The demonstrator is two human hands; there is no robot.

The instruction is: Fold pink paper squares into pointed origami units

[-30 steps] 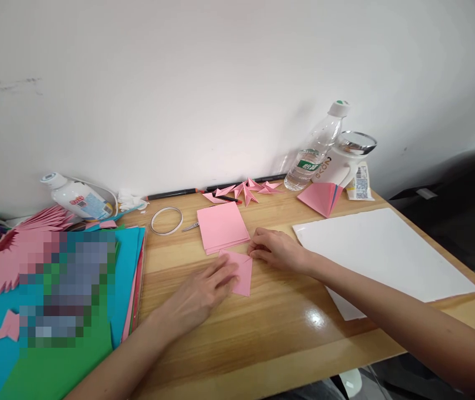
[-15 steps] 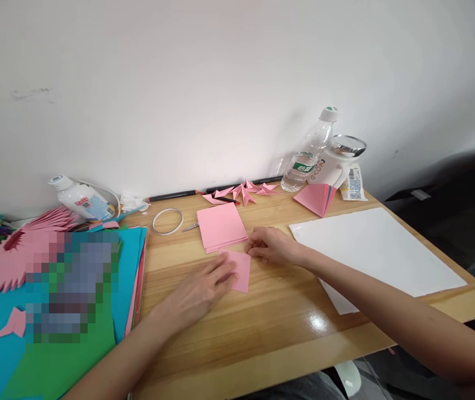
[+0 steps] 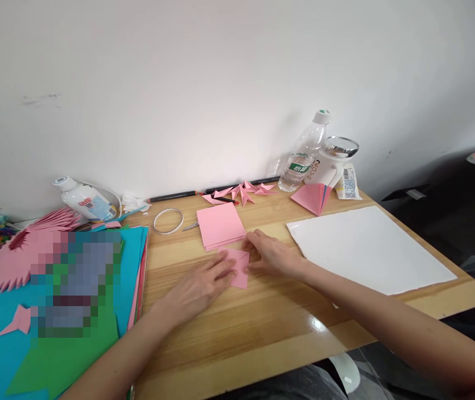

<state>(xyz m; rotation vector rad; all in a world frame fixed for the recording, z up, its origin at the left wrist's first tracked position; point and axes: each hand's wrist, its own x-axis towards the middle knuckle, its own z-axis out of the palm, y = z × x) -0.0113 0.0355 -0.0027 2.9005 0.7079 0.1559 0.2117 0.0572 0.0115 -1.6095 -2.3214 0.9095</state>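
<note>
A small pink paper piece [image 3: 239,265] lies on the wooden desk [image 3: 262,322], partly folded. My left hand [image 3: 201,284] rests flat on its left part, fingers stretched out. My right hand [image 3: 268,254] presses the paper's upper right corner, fingers bent together over a fold. Just behind the piece sits a stack of pink square sheets [image 3: 219,225].
Folded pink shapes [image 3: 243,192] lie by the wall, with a tape ring [image 3: 168,220] and small scissors [image 3: 190,226]. A water bottle [image 3: 304,155], white cup [image 3: 331,164] and pink cone [image 3: 313,196] stand back right. A white sheet [image 3: 366,247] lies right; coloured paper [image 3: 54,333] lies left.
My right hand has folded the top right corner of the pink piece inward and moved slightly left. The camera view has shifted a little to the right.
</note>
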